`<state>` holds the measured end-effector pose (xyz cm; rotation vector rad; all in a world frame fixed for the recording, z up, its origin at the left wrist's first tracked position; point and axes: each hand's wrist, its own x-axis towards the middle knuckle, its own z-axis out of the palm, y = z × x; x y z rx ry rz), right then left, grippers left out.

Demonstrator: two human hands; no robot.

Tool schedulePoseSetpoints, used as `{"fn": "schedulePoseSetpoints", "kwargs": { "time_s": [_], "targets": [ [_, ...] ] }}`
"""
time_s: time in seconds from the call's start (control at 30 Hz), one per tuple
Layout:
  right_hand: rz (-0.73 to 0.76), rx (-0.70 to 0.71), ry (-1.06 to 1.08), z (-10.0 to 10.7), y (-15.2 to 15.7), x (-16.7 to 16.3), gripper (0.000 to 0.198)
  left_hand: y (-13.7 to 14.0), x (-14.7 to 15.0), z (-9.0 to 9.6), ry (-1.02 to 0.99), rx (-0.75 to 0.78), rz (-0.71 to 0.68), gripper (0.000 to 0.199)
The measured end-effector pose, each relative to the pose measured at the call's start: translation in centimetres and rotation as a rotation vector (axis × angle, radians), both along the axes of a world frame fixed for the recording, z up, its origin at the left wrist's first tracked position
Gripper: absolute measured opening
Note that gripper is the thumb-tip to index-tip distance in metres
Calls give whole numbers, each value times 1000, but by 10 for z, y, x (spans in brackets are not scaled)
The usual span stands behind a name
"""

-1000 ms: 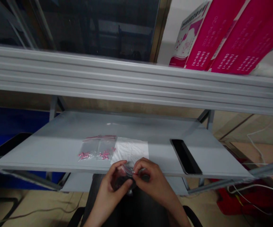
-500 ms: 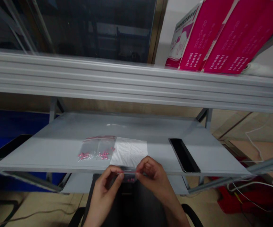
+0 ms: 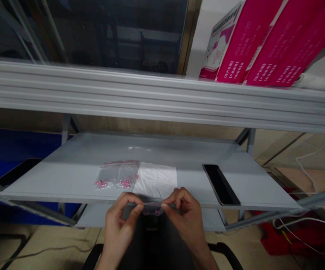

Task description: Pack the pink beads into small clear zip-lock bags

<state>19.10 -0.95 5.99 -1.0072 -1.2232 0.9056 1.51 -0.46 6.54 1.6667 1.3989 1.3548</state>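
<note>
A small clear zip-lock bag (image 3: 152, 209) with a few pink pieces in it hangs between my hands at the shelf's front edge. My left hand (image 3: 124, 215) pinches its top left corner between thumb and forefinger. With the same kind of pinch, my right hand (image 3: 183, 213) grips the top right corner. Just beyond them lies a white tissue-like sheet (image 3: 157, 179) on the grey shelf (image 3: 184, 150). Left of the sheet, two clear zip-lock bags (image 3: 116, 174) lie flat, side by side, with small pink pieces gathered at their lower ends.
A dark smartphone (image 3: 221, 184) rests on the shelf to the right. Above and behind runs a grey metal rail (image 3: 162, 95), with several magenta boxes (image 3: 249, 45) standing on the ledge at the upper right. White cables (image 3: 300, 219) trail at the lower right.
My left hand has shifted slightly left and up, and its thumb has moved toward the bag's corner. The bag is still held by both hands, and the view has shifted a little.
</note>
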Motion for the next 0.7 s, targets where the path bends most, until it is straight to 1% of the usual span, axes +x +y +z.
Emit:
{"fn": "schedulePoseSetpoints", "kwargs": {
  "time_s": [0.1, 0.17, 0.2, 0.27, 0.33, 0.43, 0.6, 0.7],
  "targets": [
    [15, 3, -67, 2, 3, 5, 30, 2, -4, 3, -21, -2, -130, 11],
    [24, -4, -101, 3, 6, 8, 30, 2, -6, 6, -29, 22, -188, 4],
    [31, -8, -113, 3, 7, 8, 30, 2, -7, 8, -3, 51, -199, 6],
    [50, -8, -129, 5, 9, 7, 29, 2, -5, 14, 124, 120, -219, 16],
    [74, 2, -135, 7, 9, 3, 28, 2, -2, 20, 268, 188, -232, 18],
    [94, 12, -122, 10, 8, -3, 26, 2, 4, 27, 379, 240, -240, 10],
    [155, 13, -121, 13, 6, -13, 25, -1, 3, 32, 362, 255, -210, 14],
    [155, 29, -140, 15, 6, -19, 25, -2, -4, 32, 323, 242, -163, 16]
  ]
}}
